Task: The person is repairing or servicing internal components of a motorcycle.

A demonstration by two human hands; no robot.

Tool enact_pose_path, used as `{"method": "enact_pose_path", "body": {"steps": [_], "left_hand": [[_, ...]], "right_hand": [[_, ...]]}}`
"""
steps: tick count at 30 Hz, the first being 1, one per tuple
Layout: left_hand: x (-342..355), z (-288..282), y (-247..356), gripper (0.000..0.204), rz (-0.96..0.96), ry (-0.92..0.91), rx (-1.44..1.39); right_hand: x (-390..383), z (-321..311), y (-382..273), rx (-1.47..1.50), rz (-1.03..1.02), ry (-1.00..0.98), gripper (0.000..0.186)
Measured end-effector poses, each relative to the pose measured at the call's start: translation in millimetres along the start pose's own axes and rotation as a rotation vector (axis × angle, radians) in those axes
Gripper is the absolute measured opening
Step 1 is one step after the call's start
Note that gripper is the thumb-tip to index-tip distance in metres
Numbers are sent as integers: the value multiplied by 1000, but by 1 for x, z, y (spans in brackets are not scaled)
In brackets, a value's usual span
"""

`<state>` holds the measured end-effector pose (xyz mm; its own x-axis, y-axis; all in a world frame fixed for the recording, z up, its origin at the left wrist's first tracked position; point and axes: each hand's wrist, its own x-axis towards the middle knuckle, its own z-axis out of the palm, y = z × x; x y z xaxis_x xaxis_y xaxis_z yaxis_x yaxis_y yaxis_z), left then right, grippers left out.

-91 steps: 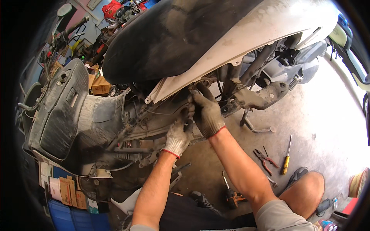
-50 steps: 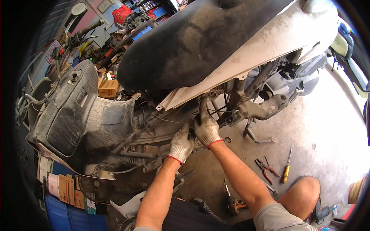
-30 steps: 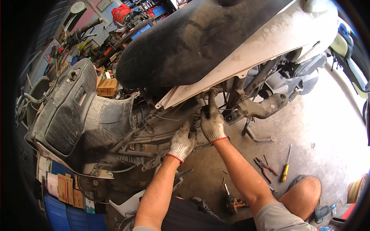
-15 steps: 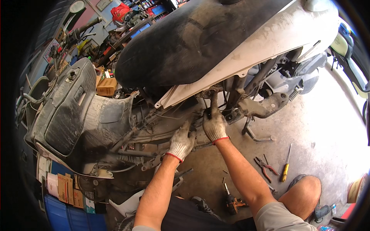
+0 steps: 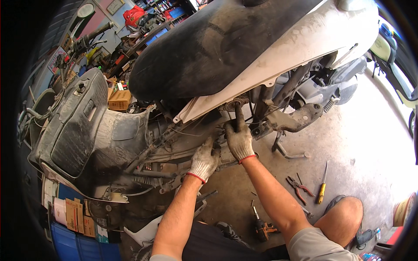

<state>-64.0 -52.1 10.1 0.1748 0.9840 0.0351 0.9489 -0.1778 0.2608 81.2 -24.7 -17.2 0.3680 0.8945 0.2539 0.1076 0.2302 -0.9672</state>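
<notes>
Both my hands wear dirty white knit gloves with red cuffs, under the side of a dusty scooter whose black seat [image 5: 209,48] and white side panel [image 5: 300,56] hang above them. My right hand [image 5: 239,141] points its index finger up at a round, grimy metal part [image 5: 232,105] below the panel's lower edge; its other fingers look partly bent, and I see nothing held. Close beside it, to the left, my left hand [image 5: 203,158] reaches into the grimy frame area near cables [image 5: 183,152]. Its fingertips blend into dark parts, so any grip is hidden.
On the concrete floor at right lie pliers [image 5: 299,190], a yellow-handled screwdriver [image 5: 322,191] and a cordless drill [image 5: 262,228]. A kickstand [image 5: 289,152] juts out below the scooter. Cardboard boxes [image 5: 74,215] stand at lower left, and a cluttered bench is behind.
My right hand has shifted slightly left, and its bent fingers show apart from the raised index finger. My left hand has barely moved. The view has tilted a little.
</notes>
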Motion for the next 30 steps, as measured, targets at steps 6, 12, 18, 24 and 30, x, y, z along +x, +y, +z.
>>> {"method": "enact_pose_path", "body": {"steps": [6, 12, 18, 24, 30], "left_hand": [[1, 2, 0, 54, 37, 15, -34], [4, 9, -10, 48, 61, 6, -3], [4, 16, -15, 51, 164, 95, 36], [8, 10, -7, 46, 135, -23, 6], [8, 13, -9, 47, 157, 5, 3]], "right_hand": [[10, -2, -10, 366, 128, -23, 69], [9, -4, -31, 993, 241, -108, 54], [7, -1, -43, 968, 269, -183, 47], [8, 18, -17, 616, 114, -77, 66], [5, 33, 3, 253, -34, 41, 78]]}}
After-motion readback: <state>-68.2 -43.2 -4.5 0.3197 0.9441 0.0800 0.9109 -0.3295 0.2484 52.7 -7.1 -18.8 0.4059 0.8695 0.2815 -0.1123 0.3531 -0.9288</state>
